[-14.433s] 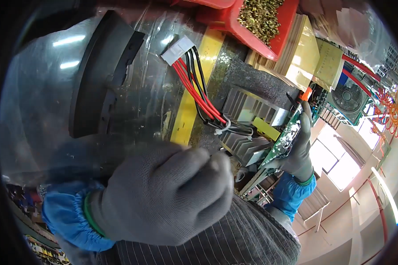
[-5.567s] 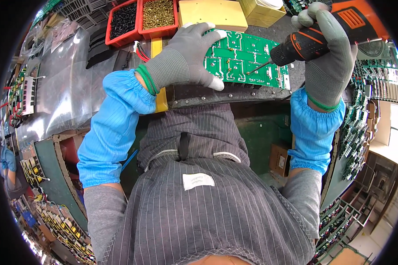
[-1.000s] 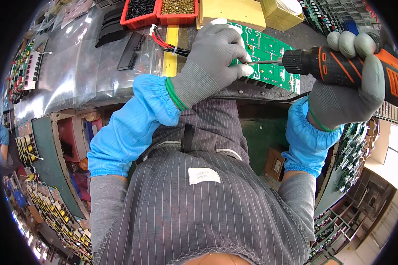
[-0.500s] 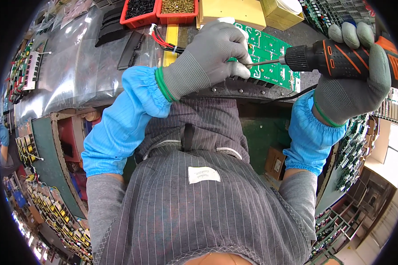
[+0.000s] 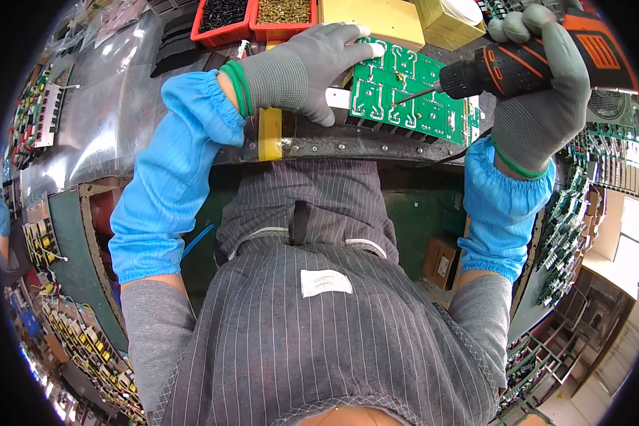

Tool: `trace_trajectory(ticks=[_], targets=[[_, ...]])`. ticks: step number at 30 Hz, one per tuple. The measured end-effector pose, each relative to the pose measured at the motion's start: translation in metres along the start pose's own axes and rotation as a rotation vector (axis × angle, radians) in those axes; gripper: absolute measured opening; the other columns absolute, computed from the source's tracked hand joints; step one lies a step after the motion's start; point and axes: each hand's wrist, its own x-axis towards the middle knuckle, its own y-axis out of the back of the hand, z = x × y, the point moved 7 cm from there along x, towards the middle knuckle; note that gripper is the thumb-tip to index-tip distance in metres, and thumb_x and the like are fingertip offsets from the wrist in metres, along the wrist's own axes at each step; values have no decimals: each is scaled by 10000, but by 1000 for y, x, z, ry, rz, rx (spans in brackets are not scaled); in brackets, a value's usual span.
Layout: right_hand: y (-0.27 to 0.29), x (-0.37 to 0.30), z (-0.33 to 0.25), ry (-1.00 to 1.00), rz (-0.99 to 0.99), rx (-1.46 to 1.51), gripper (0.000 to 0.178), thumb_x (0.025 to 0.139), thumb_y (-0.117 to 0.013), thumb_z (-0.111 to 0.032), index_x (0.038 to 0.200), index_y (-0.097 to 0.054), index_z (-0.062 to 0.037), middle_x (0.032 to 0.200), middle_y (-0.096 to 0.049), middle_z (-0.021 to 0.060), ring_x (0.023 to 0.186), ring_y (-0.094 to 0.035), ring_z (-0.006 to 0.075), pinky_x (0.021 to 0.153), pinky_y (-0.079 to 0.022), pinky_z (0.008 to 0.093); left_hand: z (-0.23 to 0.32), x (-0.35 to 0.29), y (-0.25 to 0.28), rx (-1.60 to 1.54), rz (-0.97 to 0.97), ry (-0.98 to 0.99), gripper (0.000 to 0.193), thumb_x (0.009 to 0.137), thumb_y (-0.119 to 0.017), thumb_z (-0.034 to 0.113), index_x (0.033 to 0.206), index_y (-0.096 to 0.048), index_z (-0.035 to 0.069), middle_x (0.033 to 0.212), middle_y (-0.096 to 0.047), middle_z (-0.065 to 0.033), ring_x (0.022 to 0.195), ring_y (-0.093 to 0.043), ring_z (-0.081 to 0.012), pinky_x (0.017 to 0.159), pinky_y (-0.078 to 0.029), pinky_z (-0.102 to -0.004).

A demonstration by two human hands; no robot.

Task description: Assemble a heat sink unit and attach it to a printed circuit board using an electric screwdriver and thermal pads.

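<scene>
A green circuit board (image 5: 444,106) lies near the bench's front edge, solder side up, with dark parts beneath it. My right hand (image 5: 547,106), in a grey glove, is closed around an orange and black power screwdriver (image 5: 511,69). Its long thin bit slants down to the left, and the tip meets the board left of centre. Brass-coloured screws (image 5: 419,115) show on the board. My gloved left hand (image 5: 302,67) spreads its fingers at the board's left end. One fingertip rests at the upper left corner; the thumb lies beside a white strip (image 5: 338,98).
Beyond my left hand stand a red bin of black screws (image 5: 222,15) and a red bin of brass screws (image 5: 284,11). Yellow boxes (image 5: 376,20) sit behind the board. Black strips (image 5: 174,46) and clear plastic sheet (image 5: 113,92) lie to the left. Yellow tape (image 5: 270,135) crosses the bench edge.
My left hand has left its pinch by the bit tip, moved left and spread its fingers. The screwdriver has shifted left and tilts more steeply. More of the board now shows.
</scene>
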Motion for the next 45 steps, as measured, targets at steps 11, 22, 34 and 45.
trace_trajectory(ticks=[11, 22, 34, 45], targets=[[-53, 0, -5, -94, 115, -483, 595, 866, -568, -207, 1371, -399, 59, 822, -538, 44, 729, -555, 136, 682, -503, 280, -5, -4, -7, -32, 68, 60, 1115, 497, -939, 220, 1455, -376, 136, 1413, -424, -187, 1320, -435, -390, 1115, -411, -440], [-64, -7, 0, -136, 99, -471, 459, 844, -529, -108, 1261, -438, 63, 779, -541, 45, 658, -563, 139, 601, -519, 283, -4, -2, -8, 49, 30, 108, 1124, 501, -955, 243, 1458, -374, 137, 1420, -411, -175, 1327, -430, -370, 1120, -412, -432], [-3, -2, 5, 109, -101, -194, 424, 894, -568, -109, 1272, -500, 72, 947, -606, 137, 774, -568, 233, 813, -517, 444, 3, -8, 21, -308, 289, -121, 864, 676, -878, 336, 1417, -489, 123, 1360, -457, -165, 1299, -464, -359, 1100, -414, -435], [19, -11, -11, 126, 13, -118, 509, 901, -577, -204, 1317, -451, 62, 953, -598, 106, 812, -529, 208, 824, -459, 436, 33, 14, 22, -300, 503, 29, 321, 758, -787, 185, 1054, -714, 87, 981, -597, -64, 941, -603, -252, 836, -510, -386]])
